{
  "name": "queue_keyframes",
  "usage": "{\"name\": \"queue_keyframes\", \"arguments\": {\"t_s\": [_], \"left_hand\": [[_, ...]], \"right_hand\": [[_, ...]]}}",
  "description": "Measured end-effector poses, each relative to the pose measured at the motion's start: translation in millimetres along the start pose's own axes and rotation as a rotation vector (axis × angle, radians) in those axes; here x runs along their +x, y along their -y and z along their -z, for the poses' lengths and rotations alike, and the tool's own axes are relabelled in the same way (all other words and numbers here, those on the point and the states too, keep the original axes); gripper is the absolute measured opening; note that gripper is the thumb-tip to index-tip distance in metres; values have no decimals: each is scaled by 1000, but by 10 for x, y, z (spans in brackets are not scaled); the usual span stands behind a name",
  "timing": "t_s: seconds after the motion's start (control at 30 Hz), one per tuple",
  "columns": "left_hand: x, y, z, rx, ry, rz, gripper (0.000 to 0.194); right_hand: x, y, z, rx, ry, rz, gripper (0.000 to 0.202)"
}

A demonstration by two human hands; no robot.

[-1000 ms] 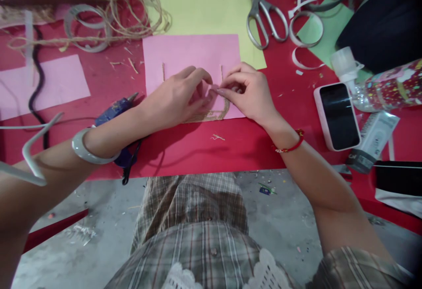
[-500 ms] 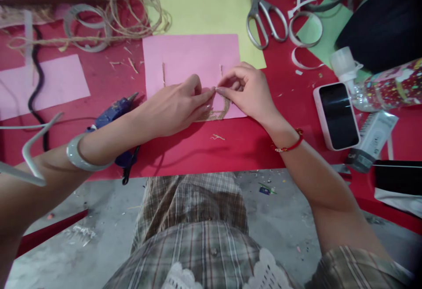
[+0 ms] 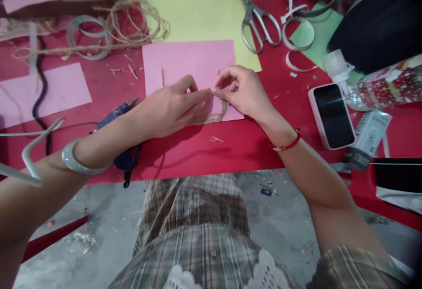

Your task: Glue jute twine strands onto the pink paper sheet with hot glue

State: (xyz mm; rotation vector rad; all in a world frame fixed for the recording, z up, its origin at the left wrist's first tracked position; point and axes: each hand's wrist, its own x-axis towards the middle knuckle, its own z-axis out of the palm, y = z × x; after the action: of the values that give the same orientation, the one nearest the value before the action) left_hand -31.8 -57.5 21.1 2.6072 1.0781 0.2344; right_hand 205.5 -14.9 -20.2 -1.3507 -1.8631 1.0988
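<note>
A pink sheet (image 3: 194, 60) lies near the front edge of the red table, with twine strands (image 3: 223, 107) curving along its lower right part and two short upright pieces higher up. My left hand (image 3: 174, 106) rests over the sheet's lower left, its index finger stretched to the twine's upper end. From the right, my right hand (image 3: 242, 91) pinches at that same spot with thumb and index finger. The fingertips nearly meet. What they hold is too small to make out. Part of the twine is hidden under my left hand.
Scissors (image 3: 255, 20) lie on a yellow sheet (image 3: 194, 7). Coiled twine (image 3: 132, 20) and tape rings sit at the back left. A blue glue gun (image 3: 115, 113) is under my left forearm. Right: phone (image 3: 332, 115), tube (image 3: 369, 139), bottle (image 3: 392, 82).
The whole view has shifted slightly. My left index fingertip has drawn back a little to the left from my right fingertips; both hands stay at the twine's end.
</note>
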Motion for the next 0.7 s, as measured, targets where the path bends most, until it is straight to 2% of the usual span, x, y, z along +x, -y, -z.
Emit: {"name": "queue_keyframes", "arguments": {"t_s": [0.2, 0.3, 0.43, 0.57, 0.7], "left_hand": [[-10, -1, -10, 39, -57, 42, 40], [13, -14, -22, 72, -69, -14, 43], [25, -38, -36, 165, -26, -105, 45], [-16, -32, -16, 194, 14, -93, 46], [-89, -56, 37, 233, -34, -112, 44]], "right_hand": [[1, -29, -20, -9, -32, 70, 18], [-2, -28, -23, -17, -36, 71, 14], [-1, -7, -31, -26, -41, 53, 10], [-18, 29, -40, -36, -51, 49, 11], [-40, 65, -44, -43, -63, 25, 13]]}}
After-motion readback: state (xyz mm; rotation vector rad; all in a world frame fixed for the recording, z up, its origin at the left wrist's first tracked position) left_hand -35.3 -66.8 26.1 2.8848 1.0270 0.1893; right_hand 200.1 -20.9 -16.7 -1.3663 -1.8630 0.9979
